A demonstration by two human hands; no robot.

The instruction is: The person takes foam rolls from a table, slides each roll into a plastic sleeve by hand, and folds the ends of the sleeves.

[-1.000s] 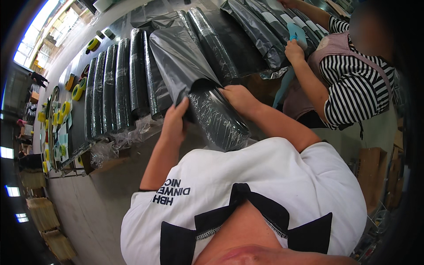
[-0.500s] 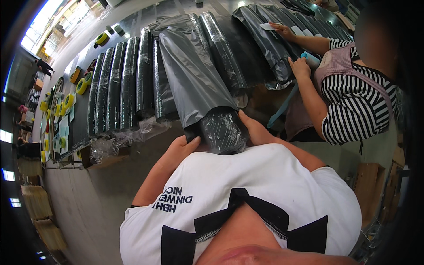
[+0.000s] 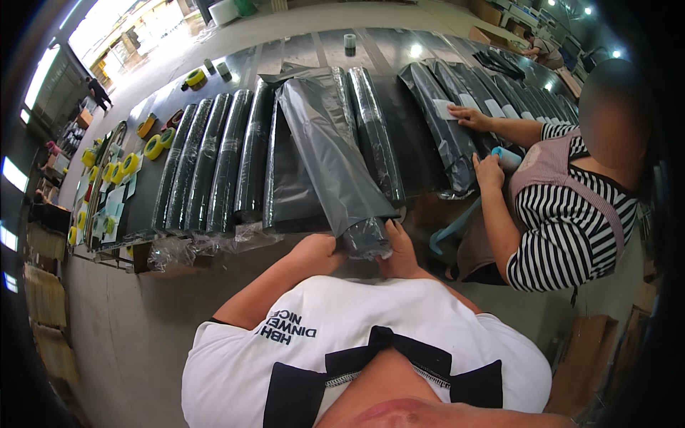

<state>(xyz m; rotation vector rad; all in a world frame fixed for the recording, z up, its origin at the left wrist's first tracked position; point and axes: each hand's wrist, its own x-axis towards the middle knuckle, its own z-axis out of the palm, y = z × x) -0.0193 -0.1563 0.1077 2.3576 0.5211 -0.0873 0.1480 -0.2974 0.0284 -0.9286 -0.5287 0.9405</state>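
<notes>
A grey plastic bag (image 3: 321, 143) lies lengthwise across the table before me, its mouth toward my body. From the mouth pokes the end of a dark roll in clear film (image 3: 367, 239), the rest hidden inside the bag. My left hand (image 3: 318, 251) is closed on the bag's edge at the left of this end. On the other side my right hand (image 3: 399, 253) grips the bag's mouth, thumb up against it. Several film-wrapped dark rolls (image 3: 222, 164) lie side by side to the left. Another wrapped roll (image 3: 377, 135) rests just right of the bag.
At right a co-worker in a striped shirt (image 3: 556, 235) presses a white label (image 3: 444, 109) onto a bagged roll (image 3: 449, 143), holding a light-blue roll (image 3: 505, 158) in the other hand. Yellow tape rolls (image 3: 153, 148) and paper sheets line the table's left end. Loose clear film (image 3: 175, 251) hangs off the near edge.
Less of the wrapped roll sticks out of the bag now. My hands have come closer together around its end. The view has shifted to show more of the table's far side.
</notes>
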